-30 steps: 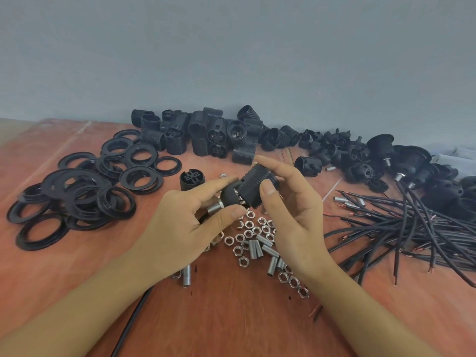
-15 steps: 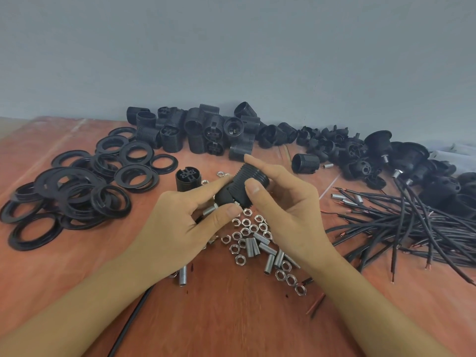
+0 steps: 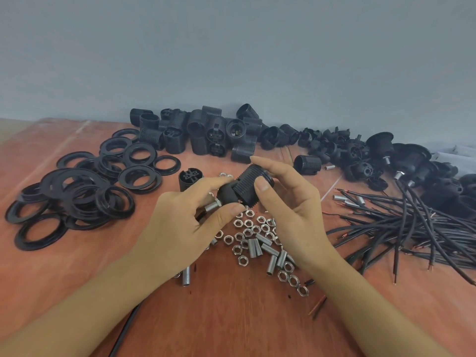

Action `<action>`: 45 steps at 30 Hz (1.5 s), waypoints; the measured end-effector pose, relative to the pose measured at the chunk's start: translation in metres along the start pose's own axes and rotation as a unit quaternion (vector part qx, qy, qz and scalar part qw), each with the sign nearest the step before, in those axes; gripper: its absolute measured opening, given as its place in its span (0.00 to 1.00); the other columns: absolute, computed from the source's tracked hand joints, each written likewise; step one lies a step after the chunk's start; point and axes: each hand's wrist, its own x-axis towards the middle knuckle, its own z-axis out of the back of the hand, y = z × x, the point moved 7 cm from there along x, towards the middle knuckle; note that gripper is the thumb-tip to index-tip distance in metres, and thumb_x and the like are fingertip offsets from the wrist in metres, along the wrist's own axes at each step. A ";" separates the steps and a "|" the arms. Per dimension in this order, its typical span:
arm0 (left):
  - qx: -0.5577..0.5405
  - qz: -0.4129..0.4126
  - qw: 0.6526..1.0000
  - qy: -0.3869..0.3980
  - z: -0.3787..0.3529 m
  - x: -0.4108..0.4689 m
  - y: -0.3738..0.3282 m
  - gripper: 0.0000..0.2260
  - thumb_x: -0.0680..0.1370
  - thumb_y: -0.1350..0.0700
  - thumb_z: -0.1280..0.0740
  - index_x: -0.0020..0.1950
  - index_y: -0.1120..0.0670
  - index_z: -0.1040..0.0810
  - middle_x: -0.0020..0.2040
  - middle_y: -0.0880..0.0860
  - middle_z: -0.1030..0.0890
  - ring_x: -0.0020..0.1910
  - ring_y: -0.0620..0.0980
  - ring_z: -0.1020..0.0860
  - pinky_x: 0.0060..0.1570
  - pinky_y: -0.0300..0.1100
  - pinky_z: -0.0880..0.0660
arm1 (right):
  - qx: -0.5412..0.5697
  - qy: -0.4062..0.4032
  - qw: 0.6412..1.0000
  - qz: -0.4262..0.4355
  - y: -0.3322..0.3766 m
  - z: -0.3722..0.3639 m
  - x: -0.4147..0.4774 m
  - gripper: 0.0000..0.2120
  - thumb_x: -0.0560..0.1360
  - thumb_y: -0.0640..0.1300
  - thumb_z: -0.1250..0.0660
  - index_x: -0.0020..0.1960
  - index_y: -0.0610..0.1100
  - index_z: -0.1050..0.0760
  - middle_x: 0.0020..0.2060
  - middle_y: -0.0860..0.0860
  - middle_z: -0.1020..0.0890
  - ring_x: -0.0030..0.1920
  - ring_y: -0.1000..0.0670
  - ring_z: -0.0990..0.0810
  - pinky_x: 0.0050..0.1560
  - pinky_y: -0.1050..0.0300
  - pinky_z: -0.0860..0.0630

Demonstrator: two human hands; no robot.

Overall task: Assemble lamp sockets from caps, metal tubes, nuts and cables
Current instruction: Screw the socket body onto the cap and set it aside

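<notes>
Gripping unchanged: left hand (image 3: 180, 228) on cap (image 3: 226, 194), right hand (image 3: 291, 215) on shell (image 3: 246, 182), perhaps rotated.

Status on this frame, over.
Left hand pinches cap with metal tube. Right hand grips ribbed socket shell, against cap. Loose nuts on table below.

Bare reddish wooden surface (image 3: 231, 318) lies open nearer than both hands, between the forearms. Flat black plastic rings (image 3: 77, 194) crowd left of the left hand (image 3: 180, 228). Ribbed black socket shells (image 3: 206, 132) line the far side. Silver hex nuts and threaded metal tubes (image 3: 257, 240) litter underneath. Loose black cables (image 3: 412, 228) sprawl right of the right hand (image 3: 291, 210).
</notes>
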 end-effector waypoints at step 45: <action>-0.236 0.170 0.943 0.159 -0.020 -0.004 0.019 0.10 0.73 0.45 0.28 0.54 0.41 0.17 0.35 0.55 0.16 0.32 0.52 0.17 0.31 0.38 0.22 | -0.051 -0.012 0.983 -0.178 -0.019 0.008 0.001 0.18 0.64 0.58 0.28 0.45 0.45 0.19 0.33 0.52 0.17 0.29 0.55 0.21 0.30 0.64 0.25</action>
